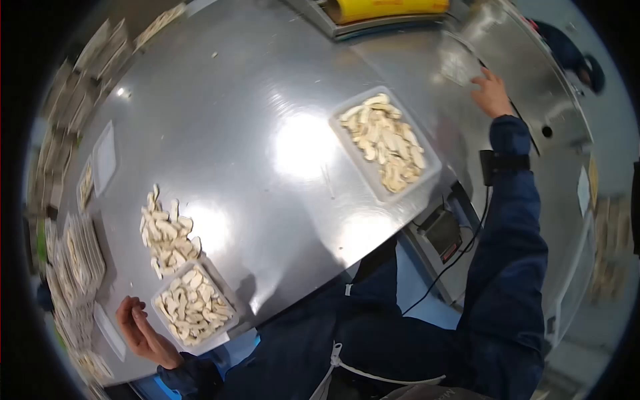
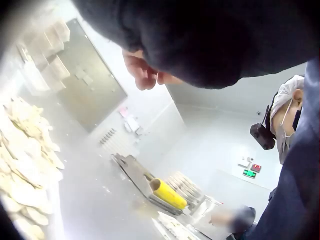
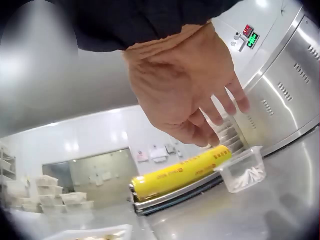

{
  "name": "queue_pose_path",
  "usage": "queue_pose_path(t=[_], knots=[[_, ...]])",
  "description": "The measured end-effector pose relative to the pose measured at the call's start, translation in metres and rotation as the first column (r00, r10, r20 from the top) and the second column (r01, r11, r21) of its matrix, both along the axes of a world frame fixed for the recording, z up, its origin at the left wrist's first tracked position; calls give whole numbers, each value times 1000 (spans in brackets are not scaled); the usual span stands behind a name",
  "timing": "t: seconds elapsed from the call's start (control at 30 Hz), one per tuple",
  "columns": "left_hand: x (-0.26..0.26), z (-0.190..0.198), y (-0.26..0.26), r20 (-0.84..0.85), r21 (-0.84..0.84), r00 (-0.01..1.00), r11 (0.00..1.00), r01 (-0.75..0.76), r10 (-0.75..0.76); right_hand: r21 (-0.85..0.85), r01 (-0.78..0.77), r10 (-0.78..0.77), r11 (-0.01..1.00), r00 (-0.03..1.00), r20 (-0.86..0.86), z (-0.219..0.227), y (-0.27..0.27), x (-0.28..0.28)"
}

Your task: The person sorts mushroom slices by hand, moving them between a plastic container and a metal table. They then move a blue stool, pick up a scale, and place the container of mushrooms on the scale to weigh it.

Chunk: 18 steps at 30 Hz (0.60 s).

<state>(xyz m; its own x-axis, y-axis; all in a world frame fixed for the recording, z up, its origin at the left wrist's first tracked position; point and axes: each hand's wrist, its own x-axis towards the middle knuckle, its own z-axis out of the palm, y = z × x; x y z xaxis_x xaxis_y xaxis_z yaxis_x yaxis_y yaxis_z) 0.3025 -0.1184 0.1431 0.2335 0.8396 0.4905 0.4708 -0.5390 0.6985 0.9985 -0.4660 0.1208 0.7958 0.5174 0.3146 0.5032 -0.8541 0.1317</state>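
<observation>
A small clear plastic tub [image 3: 243,174] stands upright near the yellow roll [image 3: 177,175] — white pieces lie low inside it, showing through its wall. The smaller translucent tray [image 1: 219,281] sits level at the near edge of the steel table [image 1: 233,100], heaped with pale mushroom slices [image 1: 193,307]; more slices [image 1: 167,233] lie in a loose pile just beyond it.

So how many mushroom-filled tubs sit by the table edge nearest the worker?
2: a small tub beside the left hand, and a larger tub farther right. None there looks hidden.
</observation>
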Motion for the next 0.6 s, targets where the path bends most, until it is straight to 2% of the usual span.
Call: queue_pose_path(t=[0.07, 0.17, 0.27, 0.37, 0.4, 0.47, 0.5, 0.57, 0.6], knots=[[-25, -10, 5, -30, -45, 989, 989, -143, 142, -125, 1, -4, 992, 1000, -21, -15, 3, 37], [-61, -23, 18, -6, -115, 968, 962, -249, 250, -193, -51, 39, 980, 997, -63, -45, 6, 88], [-106, -40, 36, -30, -149, 953, 942, -302, 301, -67, -178, 164, 982, 970, -182, -47, 29, 103], [-127, -60, 50, -59, -167, 956, 941, -294, 288, 49, -328, 331, 943, 923, -194, -34, 69, 61], [-134, -66, 51, -68, -173, 957, 941, -289, 282, 28, -338, 336, 941, 921, -198, -33, 74, 50], [-149, -83, 53, -58, -288, 956, 912, -292, 287, -14, -355, 346, 935, 919, -190, -22, 85, 25], [-156, -91, 54, -51, -345, 956, 893, -288, 289, 7, -376, 376, 927, 926, -37, -14, 91, 5], [-158, -102, 49, -57, -382, 966, 889, -253, 251, 38, -420, 395, 907, 878, 271, 4, 101, -61], [-160, -108, 49, -45, -415, 971, 880, -231, 234, 181, -437, 425, 881, 899, 105, 13, 110, -105]])
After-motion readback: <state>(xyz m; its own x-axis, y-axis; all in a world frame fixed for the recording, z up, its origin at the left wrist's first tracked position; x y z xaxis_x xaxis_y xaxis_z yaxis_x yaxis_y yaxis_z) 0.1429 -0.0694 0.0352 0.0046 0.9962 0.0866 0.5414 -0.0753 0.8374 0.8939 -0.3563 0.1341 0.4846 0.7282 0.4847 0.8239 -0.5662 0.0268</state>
